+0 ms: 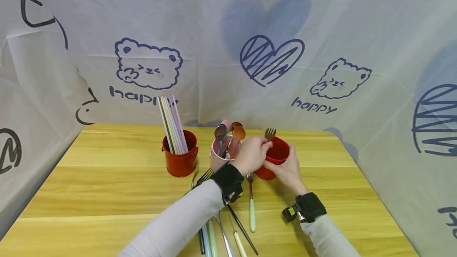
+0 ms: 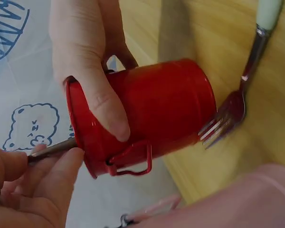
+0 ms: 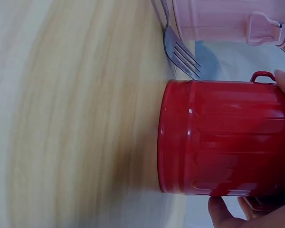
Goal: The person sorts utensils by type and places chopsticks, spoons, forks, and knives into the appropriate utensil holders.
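Note:
My left hand (image 1: 252,154) pinches a metal fork (image 1: 270,133) near its neck. The fork's tines point up, and its lower part goes down inside the rim of a red bucket (image 1: 264,173), where the handle is hidden. My right hand (image 1: 290,173) grips that bucket around its upper part, thumb on the near side, as the left wrist view shows. A second fork with a pale green handle (image 1: 252,215) lies on the table, its tines close to the bucket's base. Left of my left hand stands a pink bucket (image 1: 216,161) holding several spoons (image 1: 238,133).
Another red bucket (image 1: 181,165) farther left holds a bunch of straw-like sticks (image 1: 173,128). Several pieces of cutlery (image 1: 211,235) lie in front, partly under my left forearm. A white cloth with drawings (image 1: 210,86) hangs behind the wooden table (image 1: 107,193).

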Demonstrator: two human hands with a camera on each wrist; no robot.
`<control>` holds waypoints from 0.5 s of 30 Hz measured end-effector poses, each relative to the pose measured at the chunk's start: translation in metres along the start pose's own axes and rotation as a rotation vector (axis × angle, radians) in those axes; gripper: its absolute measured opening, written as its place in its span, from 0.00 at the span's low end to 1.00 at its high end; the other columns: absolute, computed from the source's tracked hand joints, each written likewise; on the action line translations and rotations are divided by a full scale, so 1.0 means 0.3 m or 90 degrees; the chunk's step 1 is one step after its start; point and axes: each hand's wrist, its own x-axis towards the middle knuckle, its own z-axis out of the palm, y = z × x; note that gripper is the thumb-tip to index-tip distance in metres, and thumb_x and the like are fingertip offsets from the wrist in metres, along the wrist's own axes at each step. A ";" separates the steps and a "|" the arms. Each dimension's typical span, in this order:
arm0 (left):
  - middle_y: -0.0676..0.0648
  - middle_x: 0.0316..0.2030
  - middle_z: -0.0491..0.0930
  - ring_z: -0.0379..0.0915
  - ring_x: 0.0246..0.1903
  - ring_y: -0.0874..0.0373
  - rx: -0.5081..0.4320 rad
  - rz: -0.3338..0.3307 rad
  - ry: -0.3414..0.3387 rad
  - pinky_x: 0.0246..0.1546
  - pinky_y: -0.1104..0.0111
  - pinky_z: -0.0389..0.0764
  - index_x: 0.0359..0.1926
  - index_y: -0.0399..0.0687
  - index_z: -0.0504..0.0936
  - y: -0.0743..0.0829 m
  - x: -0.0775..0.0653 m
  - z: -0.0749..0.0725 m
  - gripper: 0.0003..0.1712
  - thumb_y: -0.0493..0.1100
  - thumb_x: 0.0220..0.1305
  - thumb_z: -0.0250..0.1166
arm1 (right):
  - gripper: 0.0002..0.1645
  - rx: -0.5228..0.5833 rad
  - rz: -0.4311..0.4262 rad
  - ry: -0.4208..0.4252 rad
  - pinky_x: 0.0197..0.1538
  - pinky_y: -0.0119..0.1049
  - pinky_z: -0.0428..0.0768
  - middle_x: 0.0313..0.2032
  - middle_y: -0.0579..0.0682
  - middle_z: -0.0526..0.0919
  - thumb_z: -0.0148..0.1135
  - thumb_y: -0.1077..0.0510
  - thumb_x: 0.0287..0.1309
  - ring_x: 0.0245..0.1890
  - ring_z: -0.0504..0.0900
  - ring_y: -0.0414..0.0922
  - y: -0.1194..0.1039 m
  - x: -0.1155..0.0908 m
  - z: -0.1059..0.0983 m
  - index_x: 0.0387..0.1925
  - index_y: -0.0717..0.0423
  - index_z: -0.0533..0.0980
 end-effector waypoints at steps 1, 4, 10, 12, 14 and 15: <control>0.46 0.33 0.82 0.78 0.34 0.58 0.013 -0.003 -0.004 0.36 0.71 0.80 0.41 0.40 0.80 -0.001 -0.003 -0.002 0.12 0.42 0.71 0.52 | 0.52 0.001 0.001 -0.002 0.56 0.52 0.73 0.58 0.56 0.68 0.76 0.51 0.41 0.55 0.69 0.54 -0.001 0.000 -0.001 0.63 0.57 0.55; 0.46 0.35 0.83 0.79 0.35 0.57 0.049 -0.006 -0.005 0.38 0.69 0.81 0.44 0.41 0.81 0.000 -0.010 -0.014 0.14 0.42 0.72 0.51 | 0.54 -0.001 -0.001 -0.009 0.56 0.53 0.72 0.59 0.57 0.67 0.77 0.50 0.40 0.56 0.68 0.55 -0.001 0.000 -0.004 0.63 0.58 0.55; 0.44 0.42 0.83 0.80 0.39 0.54 0.093 0.006 -0.004 0.39 0.68 0.82 0.50 0.40 0.80 0.008 -0.035 -0.045 0.14 0.39 0.69 0.55 | 0.55 0.011 -0.004 -0.011 0.57 0.55 0.71 0.59 0.59 0.67 0.77 0.50 0.39 0.57 0.67 0.57 0.008 0.002 -0.012 0.64 0.59 0.54; 0.43 0.44 0.83 0.80 0.39 0.55 0.108 0.014 -0.012 0.38 0.69 0.82 0.50 0.39 0.80 0.004 -0.048 -0.052 0.14 0.38 0.68 0.55 | 0.55 0.009 -0.003 -0.012 0.56 0.55 0.71 0.59 0.59 0.68 0.77 0.49 0.40 0.57 0.67 0.57 0.011 0.002 -0.013 0.64 0.59 0.54; 0.43 0.44 0.83 0.80 0.37 0.56 0.114 0.022 -0.019 0.35 0.70 0.81 0.50 0.37 0.80 0.003 -0.062 -0.060 0.14 0.37 0.67 0.55 | 0.54 0.006 -0.002 -0.008 0.56 0.54 0.72 0.58 0.57 0.69 0.77 0.48 0.39 0.56 0.68 0.55 0.012 0.002 -0.013 0.63 0.58 0.55; 0.42 0.44 0.83 0.80 0.34 0.56 0.110 0.023 -0.024 0.32 0.71 0.81 0.50 0.37 0.80 0.001 -0.069 -0.064 0.14 0.36 0.67 0.55 | 0.54 0.005 -0.001 -0.007 0.56 0.53 0.72 0.57 0.56 0.70 0.77 0.48 0.39 0.56 0.69 0.54 0.011 0.001 -0.013 0.62 0.57 0.55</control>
